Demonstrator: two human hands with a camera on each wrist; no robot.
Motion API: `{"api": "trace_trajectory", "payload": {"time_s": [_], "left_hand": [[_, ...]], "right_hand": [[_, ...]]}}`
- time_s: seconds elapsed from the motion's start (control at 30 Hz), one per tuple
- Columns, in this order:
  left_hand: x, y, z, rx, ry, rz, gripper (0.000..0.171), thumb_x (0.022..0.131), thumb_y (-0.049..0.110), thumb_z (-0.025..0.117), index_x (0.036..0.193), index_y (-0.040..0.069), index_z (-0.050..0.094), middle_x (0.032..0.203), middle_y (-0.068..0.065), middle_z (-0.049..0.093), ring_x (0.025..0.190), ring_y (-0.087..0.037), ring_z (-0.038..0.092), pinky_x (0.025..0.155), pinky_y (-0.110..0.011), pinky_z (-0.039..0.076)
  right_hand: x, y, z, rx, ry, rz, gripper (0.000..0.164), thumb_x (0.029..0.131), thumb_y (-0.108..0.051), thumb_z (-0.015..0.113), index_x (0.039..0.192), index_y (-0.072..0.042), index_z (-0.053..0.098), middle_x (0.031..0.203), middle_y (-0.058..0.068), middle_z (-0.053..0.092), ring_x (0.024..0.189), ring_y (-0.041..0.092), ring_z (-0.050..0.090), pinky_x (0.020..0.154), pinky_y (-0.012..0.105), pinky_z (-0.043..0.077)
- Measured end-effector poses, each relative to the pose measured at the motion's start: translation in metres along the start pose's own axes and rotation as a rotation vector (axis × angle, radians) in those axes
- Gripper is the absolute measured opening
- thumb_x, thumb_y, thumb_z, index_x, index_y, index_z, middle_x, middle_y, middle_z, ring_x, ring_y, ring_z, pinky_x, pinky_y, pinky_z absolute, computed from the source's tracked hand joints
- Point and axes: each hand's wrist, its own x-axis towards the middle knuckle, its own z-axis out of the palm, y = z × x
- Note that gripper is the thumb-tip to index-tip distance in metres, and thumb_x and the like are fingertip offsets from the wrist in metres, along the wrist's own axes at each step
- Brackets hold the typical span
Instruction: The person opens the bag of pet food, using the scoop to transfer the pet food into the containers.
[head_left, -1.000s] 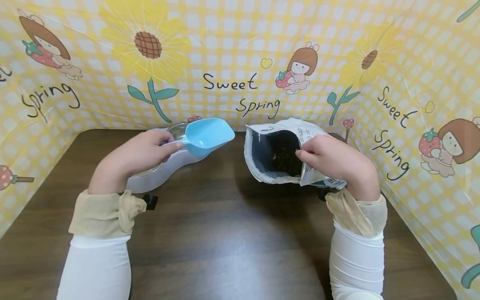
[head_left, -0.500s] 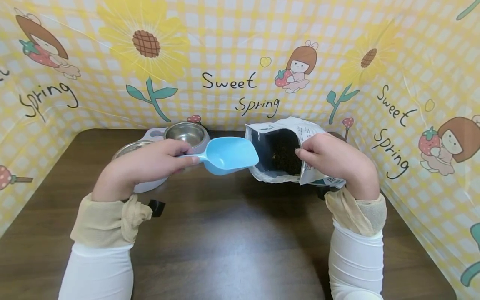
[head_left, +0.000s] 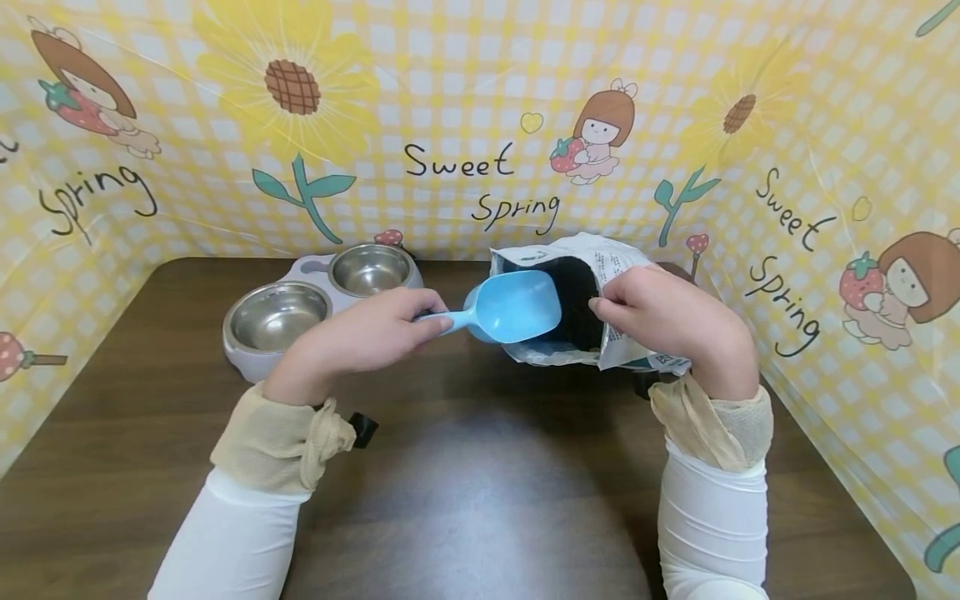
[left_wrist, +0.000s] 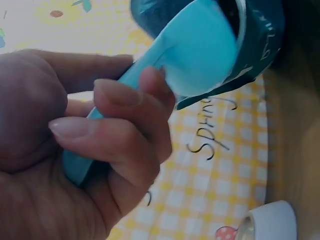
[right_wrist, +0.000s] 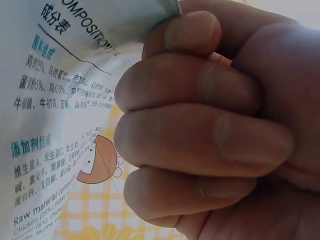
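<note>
My left hand (head_left: 382,329) grips the handle of a light blue scoop (head_left: 517,307), its fingers curled round it in the left wrist view. The scoop's bowl looks bare and reaches into the mouth of a white bag (head_left: 581,248) lying with its opening toward the left. Dark brown bits (head_left: 581,304) fill the inside of the bag, partly hidden by the scoop. With thumb and fingers my right hand (head_left: 660,317) pinches the bag's right-hand rim. Printed ingredient text runs down the bag (right_wrist: 55,115) in the right wrist view.
Behind my left hand stands a pale lilac double feeder (head_left: 313,271) with a larger metal bowl (head_left: 277,317) and a smaller one (head_left: 371,268). A yellow checked cloth (head_left: 450,83) borders the back and sides of the brown table (head_left: 480,500).
My left hand has carried the scoop from above the feeder rightward, into the bag's opening. Both metal bowls have come into full view. The right hand keeps its hold on the rim.
</note>
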Motion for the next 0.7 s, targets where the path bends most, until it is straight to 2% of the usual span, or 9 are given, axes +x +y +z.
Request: {"api": "trace_trajectory", "payload": {"time_s": [0.2, 0.47, 0.7], "left_hand": [[0.013, 0.005, 0.012, -0.020, 0.051, 0.007, 0.022, 0.102, 0.026, 0.054, 0.096, 0.008, 0.064, 0.067, -0.002, 0.050, 0.058, -0.017, 0.045, 0.056, -0.030, 0.039], [0.034, 0.012, 0.032, 0.080, 0.127, 0.013, 0.022, 0.101, 0.028, 0.057, 0.102, 0.007, 0.065, 0.070, -0.003, 0.054, 0.059, -0.018, 0.049, 0.055, -0.029, 0.041], [0.040, 0.012, 0.037, 0.110, 0.225, 0.002, 0.027, 0.097, 0.035, 0.063, 0.090, 0.010, 0.066, 0.065, -0.003, 0.053, 0.056, -0.017, 0.049, 0.052, -0.028, 0.039]], "right_hand": [[0.001, -0.002, 0.001, -0.001, -0.010, -0.002, 0.046, 0.096, -0.018, 0.056, 0.051, -0.015, 0.049, 0.049, -0.004, 0.035, 0.044, 0.014, 0.040, 0.047, 0.028, 0.038], [0.001, -0.004, 0.001, -0.014, -0.023, 0.016, 0.044, 0.097, -0.019, 0.056, 0.054, -0.012, 0.055, 0.050, -0.003, 0.038, 0.045, 0.015, 0.043, 0.048, 0.029, 0.039], [0.003, -0.005, 0.000, -0.021, -0.025, 0.008, 0.044, 0.097, -0.019, 0.057, 0.054, -0.012, 0.056, 0.049, -0.003, 0.039, 0.045, 0.015, 0.044, 0.048, 0.029, 0.039]]}}
